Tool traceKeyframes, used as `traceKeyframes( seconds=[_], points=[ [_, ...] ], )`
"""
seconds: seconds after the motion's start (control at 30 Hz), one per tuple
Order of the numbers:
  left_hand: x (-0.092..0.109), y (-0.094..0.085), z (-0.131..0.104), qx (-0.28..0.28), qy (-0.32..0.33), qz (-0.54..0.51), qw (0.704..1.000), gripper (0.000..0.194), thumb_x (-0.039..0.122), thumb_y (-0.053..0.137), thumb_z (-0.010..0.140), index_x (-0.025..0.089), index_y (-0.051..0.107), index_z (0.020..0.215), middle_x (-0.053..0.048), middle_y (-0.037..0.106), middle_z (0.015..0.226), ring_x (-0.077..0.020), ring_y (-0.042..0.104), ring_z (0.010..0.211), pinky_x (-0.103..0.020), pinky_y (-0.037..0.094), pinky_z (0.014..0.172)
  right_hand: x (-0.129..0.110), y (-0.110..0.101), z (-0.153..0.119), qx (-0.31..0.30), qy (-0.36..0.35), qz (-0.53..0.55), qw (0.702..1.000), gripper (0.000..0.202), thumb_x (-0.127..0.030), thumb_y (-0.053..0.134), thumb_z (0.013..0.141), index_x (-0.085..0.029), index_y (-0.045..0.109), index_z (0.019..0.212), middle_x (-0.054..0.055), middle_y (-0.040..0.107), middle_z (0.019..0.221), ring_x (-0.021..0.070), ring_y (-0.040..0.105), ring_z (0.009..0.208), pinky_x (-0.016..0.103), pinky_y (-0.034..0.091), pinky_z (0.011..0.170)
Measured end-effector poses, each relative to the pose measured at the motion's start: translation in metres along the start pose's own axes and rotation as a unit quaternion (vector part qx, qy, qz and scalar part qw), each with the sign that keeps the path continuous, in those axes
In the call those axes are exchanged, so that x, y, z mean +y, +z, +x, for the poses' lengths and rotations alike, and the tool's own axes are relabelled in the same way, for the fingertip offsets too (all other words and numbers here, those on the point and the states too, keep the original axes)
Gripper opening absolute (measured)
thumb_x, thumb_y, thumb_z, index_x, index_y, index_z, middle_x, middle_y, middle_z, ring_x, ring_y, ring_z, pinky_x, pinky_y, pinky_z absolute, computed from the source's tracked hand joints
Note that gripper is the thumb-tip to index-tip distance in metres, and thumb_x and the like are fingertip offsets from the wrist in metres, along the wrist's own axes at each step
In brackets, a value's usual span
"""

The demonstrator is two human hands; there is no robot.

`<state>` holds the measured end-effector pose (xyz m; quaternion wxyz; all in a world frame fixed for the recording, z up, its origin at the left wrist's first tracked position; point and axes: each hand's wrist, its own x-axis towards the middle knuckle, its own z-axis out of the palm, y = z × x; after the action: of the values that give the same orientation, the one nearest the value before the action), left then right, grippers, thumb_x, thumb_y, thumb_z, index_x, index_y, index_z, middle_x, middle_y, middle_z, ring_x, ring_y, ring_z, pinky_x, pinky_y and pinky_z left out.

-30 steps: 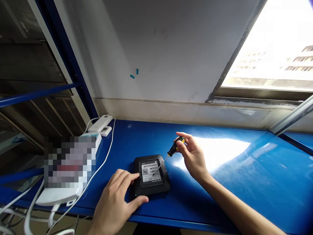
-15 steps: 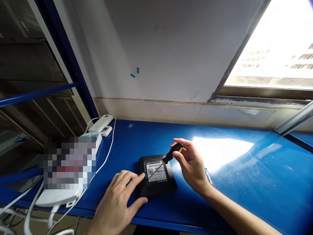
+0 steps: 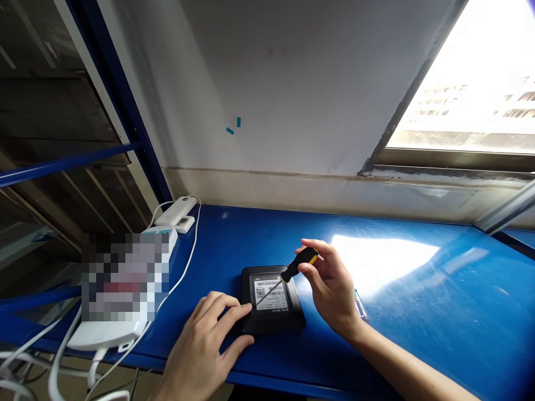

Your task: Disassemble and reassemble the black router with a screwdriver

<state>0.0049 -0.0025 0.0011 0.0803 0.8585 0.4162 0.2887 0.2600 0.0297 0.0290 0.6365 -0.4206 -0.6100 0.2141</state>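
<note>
Head view: we read the clock from the middle of one black device [image 3: 273, 323], with 12 toward the grey wall [image 3: 292, 83].
Black device: one, lying flat on the blue tabletop [image 3: 221, 239], near that surface's 6 o'clock edge; we count one white label [image 3: 273, 298] with a square code in its recessed middle.
Left hand [image 3: 207, 334]: one, at 8 o'clock, fingers loosely bent and clasping nothing; the forefinger rests on the device's 9 o'clock side, and we cannot tell whether the thumb touches the near corner.
Screwdriver [image 3: 297, 265]: one, black and yellow, tilted, handle between 1 and 2 o'clock; its shaft slants across the label to end beside the left forefinger, and we cannot tell what the tip meets.
Right hand [image 3: 332, 289]: one, at 3 o'clock, gripping the screwdriver's handle between thumb and fingers.
See-through object [image 3: 361, 306]: one, small, at 3 o'clock, partly behind the right wrist.
White boxes [image 3: 178, 210]: two, side by side at 10 o'clock.
White casing [image 3: 111, 334]: one, long, at 9 o'clock, partly covered by pixelation; we see several white cables [image 3: 192, 248] around it.
Teal strips [image 3: 238, 122]: two, on the wall between 11 and 12.
Window [image 3: 460, 111]: one, bright, between 1 and 2.
</note>
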Motion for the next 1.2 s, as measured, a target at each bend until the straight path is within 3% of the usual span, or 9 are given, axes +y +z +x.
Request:
traceKeyframes(
  seconds=[0.33, 0.4, 0.5, 0.57, 0.67, 0.77, 0.83, 1.0, 1.2],
  points=[
    [0.001, 0.001, 0.0, 0.002, 0.008, 0.011, 1.0, 0.031, 0.031, 0.072, 0.09, 0.031, 0.069, 0.12, -0.004, 0.071, 0.107, -0.0244, 0.068, 0.1, -0.037, 0.06, 0.087, 0.002, 0.001, 0.0, -0.01, 0.003, 0.014, 1.0, 0.027, -0.043, 0.069, 0.094, -0.031, 0.065, 0.118, 0.001, 0.066, 0.092, 0.0152, 0.07, 0.072, 0.029, 0.064, 0.064],
    [0.001, 0.001, 0.0, -0.002, 0.006, 0.012, 1.0, 0.031, 0.03, 0.073, 0.089, 0.03, 0.069, 0.12, -0.004, 0.071, 0.107, -0.0244, 0.068, 0.1, -0.037, 0.06, 0.087, 0.0, 0.001, -0.002, -0.025, 0.003, 0.011, 1.0, 0.028, -0.039, 0.064, 0.098, -0.033, 0.063, 0.126, 0.003, 0.068, 0.102, 0.0158, 0.072, 0.077, 0.03, 0.065, 0.07],
    [0.001, 0.0, 0.0, -0.003, 0.008, 0.017, 1.0, 0.032, 0.03, 0.074, 0.088, 0.03, 0.069, 0.12, -0.005, 0.071, 0.107, -0.0249, 0.068, 0.099, -0.038, 0.061, 0.086, -0.001, -0.001, -0.005, -0.063, 0.018, 0.033, 0.997, 0.038, -0.033, 0.046, 0.106, -0.039, 0.053, 0.143, 0.007, 0.063, 0.133, 0.0202, 0.076, 0.097, 0.04, 0.065, 0.086],
    [0.0, 0.0, 0.0, 0.0, 0.013, 0.022, 1.0, 0.031, 0.031, 0.073, 0.089, 0.03, 0.069, 0.12, -0.004, 0.071, 0.107, -0.0252, 0.068, 0.099, -0.038, 0.061, 0.086, -0.002, -0.002, -0.005, -0.081, 0.021, 0.05, 0.995, 0.042, -0.03, 0.041, 0.108, -0.041, 0.048, 0.148, 0.007, 0.06, 0.14, 0.022, 0.075, 0.105, 0.043, 0.064, 0.091],
    [-0.002, 0.001, 0.001, 0.004, 0.021, 0.027, 0.999, 0.03, 0.032, 0.071, 0.091, 0.03, 0.068, 0.121, -0.004, 0.071, 0.107, -0.0251, 0.068, 0.1, -0.038, 0.061, 0.086, -0.004, -0.003, -0.001, -0.075, 0.007, 0.019, 0.997, 0.039, -0.03, 0.049, 0.105, -0.038, 0.053, 0.143, 0.005, 0.067, 0.119, 0.0189, 0.075, 0.096, 0.036, 0.065, 0.083],
    [-0.003, 0.001, 0.001, 0.002, 0.022, 0.032, 0.999, 0.032, 0.033, 0.071, 0.091, 0.031, 0.067, 0.123, -0.004, 0.071, 0.107, -0.0245, 0.068, 0.1, -0.037, 0.06, 0.087, -0.006, -0.003, 0.001, -0.054, 0.002, -0.018, 0.998, 0.03, -0.032, 0.058, 0.101, -0.035, 0.064, 0.13, 0.001, 0.061, 0.097, 0.0141, 0.069, 0.078, 0.027, 0.065, 0.069],
    [-0.002, 0.002, 0.0, 0.0, 0.027, 0.036, 0.999, 0.032, 0.032, 0.071, 0.091, 0.032, 0.067, 0.123, -0.004, 0.07, 0.107, -0.0242, 0.068, 0.098, -0.037, 0.061, 0.085, -0.007, -0.004, 0.0, -0.059, 0.011, -0.008, 0.998, 0.029, -0.034, 0.054, 0.103, -0.035, 0.063, 0.13, 0.001, 0.059, 0.098, 0.0131, 0.067, 0.074, 0.027, 0.065, 0.066],
    [-0.003, 0.003, 0.0, 0.01, 0.042, 0.042, 0.998, 0.033, 0.031, 0.071, 0.091, 0.031, 0.067, 0.123, -0.004, 0.07, 0.105, -0.0238, 0.068, 0.097, -0.036, 0.061, 0.083, 0.0, -0.006, -0.001, -0.083, 0.013, 0.033, 0.996, 0.039, -0.032, 0.041, 0.108, -0.038, 0.053, 0.144, 0.005, 0.063, 0.126, 0.0165, 0.073, 0.093, 0.034, 0.067, 0.079],
    [-0.003, 0.002, 0.0, 0.025, 0.049, 0.04, 0.998, 0.033, 0.032, 0.071, 0.091, 0.031, 0.066, 0.123, -0.004, 0.07, 0.104, -0.0232, 0.068, 0.097, -0.035, 0.061, 0.083, 0.003, -0.008, 0.002, -0.038, -0.02, -0.002, 0.999, 0.027, -0.029, 0.065, 0.098, -0.036, 0.067, 0.123, -0.001, 0.067, 0.096, 0.0119, 0.07, 0.074, 0.024, 0.065, 0.064]
  ],
)
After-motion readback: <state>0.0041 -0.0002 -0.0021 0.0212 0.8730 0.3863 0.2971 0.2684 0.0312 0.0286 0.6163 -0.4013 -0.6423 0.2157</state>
